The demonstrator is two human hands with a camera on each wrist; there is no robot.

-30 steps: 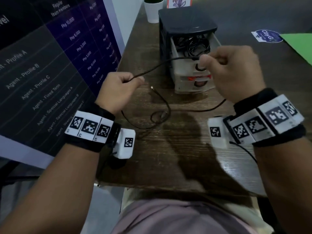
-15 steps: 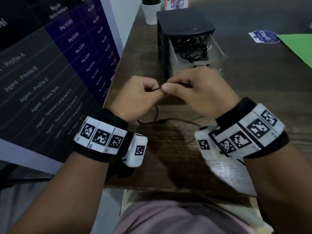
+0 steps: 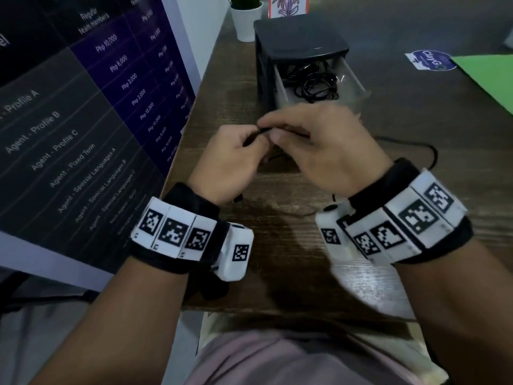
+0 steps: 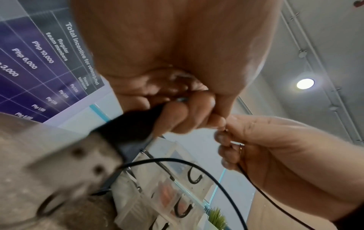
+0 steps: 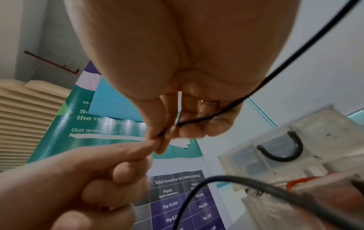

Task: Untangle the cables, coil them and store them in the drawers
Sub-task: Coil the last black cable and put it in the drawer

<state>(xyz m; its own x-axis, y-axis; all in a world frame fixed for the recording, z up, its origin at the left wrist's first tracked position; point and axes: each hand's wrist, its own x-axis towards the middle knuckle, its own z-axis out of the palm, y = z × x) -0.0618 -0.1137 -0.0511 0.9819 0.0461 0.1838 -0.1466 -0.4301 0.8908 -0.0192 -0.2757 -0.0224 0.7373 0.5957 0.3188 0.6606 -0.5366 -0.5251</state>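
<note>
Between both grips: thin black cable [image 3: 263, 131], pinched by left hand [image 3: 230, 162] and right hand [image 3: 327, 151], fingertips touching; slack hangs below.

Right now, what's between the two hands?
Only a short stretch of black cable, pinched by left hand and right hand; fingertips nearly meet. Head view shows it.
</note>
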